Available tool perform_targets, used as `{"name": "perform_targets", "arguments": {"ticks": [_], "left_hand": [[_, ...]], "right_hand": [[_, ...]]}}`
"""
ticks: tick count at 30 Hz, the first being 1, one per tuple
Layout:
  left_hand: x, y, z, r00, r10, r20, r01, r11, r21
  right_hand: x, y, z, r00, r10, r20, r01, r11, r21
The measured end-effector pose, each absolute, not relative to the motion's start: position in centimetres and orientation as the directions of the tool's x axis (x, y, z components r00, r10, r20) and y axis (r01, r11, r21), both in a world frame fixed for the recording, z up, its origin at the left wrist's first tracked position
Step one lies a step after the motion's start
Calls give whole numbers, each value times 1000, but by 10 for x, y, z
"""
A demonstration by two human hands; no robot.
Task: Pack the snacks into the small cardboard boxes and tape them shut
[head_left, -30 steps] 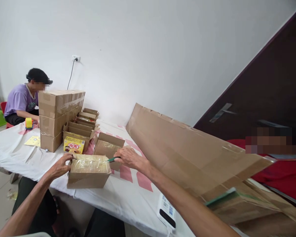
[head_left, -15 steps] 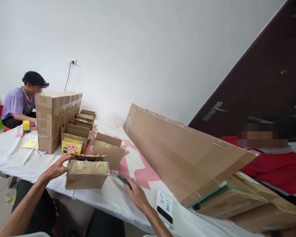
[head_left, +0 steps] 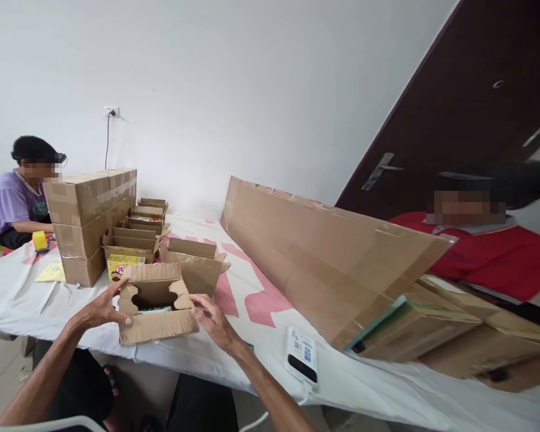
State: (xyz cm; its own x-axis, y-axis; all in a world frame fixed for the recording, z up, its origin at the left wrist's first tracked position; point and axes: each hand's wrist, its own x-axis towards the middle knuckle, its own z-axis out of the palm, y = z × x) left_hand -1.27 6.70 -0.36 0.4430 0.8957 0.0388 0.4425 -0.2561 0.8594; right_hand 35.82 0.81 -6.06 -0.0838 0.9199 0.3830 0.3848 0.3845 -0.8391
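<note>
A small cardboard box stands at the table's front edge, its top flaps folded outward. Something pale with a dark pattern lies inside, too shaded to name. My left hand grips the box's left side, thumb in front and fingers behind. On the right side, my right hand holds the flap edge between thumb and fingers. A dark green tool lies on the cloth, mostly hidden under my right forearm. Just behind the box are a yellow printed carton and another opened cardboard box.
Sealed cartons are stacked at left, beside a row of opened boxes. A large cardboard sheet leans across the right. Near my right arm lies a white device with a cable. One person sits at far left, another at right.
The box's top has been opened and tilted towards me. My right hand has let go of the green-handled tool and moved left onto the box. The view has shifted slightly.
</note>
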Motion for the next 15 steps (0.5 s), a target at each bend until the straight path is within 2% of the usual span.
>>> {"name": "perform_targets", "arguments": {"ticks": [6,10,12,15], "left_hand": [[-24,72,1,419,908,15,457,-225,860],[-28,74,13,351,936,8,531,-206,822],[-15,73,19,290,956,35,658,-226,718],[20,68,24,158,981,111,889,-191,416]], "right_hand": [[318,0,-70,-83,880,468,534,436,-725],[299,8,-45,-8,916,400,657,307,-689],[287,16,-21,45,948,315,742,180,-646],[269,28,8,56,982,180,853,46,-519]]}}
